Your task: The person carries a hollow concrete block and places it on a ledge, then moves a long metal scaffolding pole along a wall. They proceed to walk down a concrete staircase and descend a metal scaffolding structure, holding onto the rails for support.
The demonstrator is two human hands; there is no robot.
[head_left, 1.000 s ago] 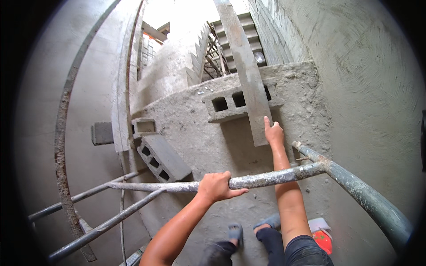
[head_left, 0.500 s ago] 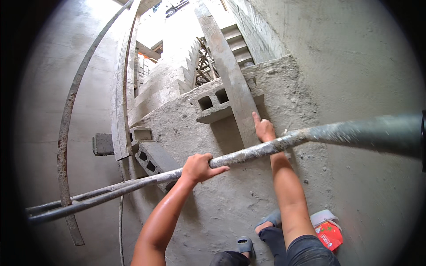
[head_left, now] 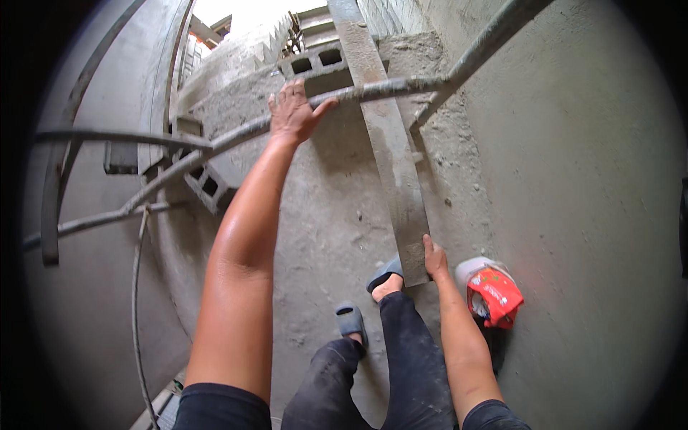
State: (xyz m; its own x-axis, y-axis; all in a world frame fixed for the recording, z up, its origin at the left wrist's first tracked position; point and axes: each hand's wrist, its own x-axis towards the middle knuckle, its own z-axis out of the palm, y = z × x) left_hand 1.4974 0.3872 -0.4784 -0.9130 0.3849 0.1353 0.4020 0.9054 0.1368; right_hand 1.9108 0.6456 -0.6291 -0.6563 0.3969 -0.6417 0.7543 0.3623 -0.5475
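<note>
A grey metal pipe frame [head_left: 244,133] slants across the upper middle of the view. My left hand [head_left: 292,115] lies against its pipe, fingers stretched out and thumb apart. A long, flat, cement-stained plank [head_left: 390,154] passes under the pipe, its near end close to my right foot. My right hand [head_left: 435,258] grips the right edge by that end, thumb on top; the fingers underneath are hidden. A hollow concrete block [head_left: 315,68] lies beside the plank at its far part.
More hollow blocks [head_left: 208,179] lie at the left wall by a leaning board [head_left: 159,79]. A pale bucket with a red bag [head_left: 496,295] stands by the right wall. My sandalled feet [head_left: 350,321] are on rough concrete. Steps [head_left: 315,27] rise beyond.
The pipe frame has swung away from me, my left hand moving with it. The plank's near end now lies closer to me. My right hand has gone from pointing over the plank to gripping it.
</note>
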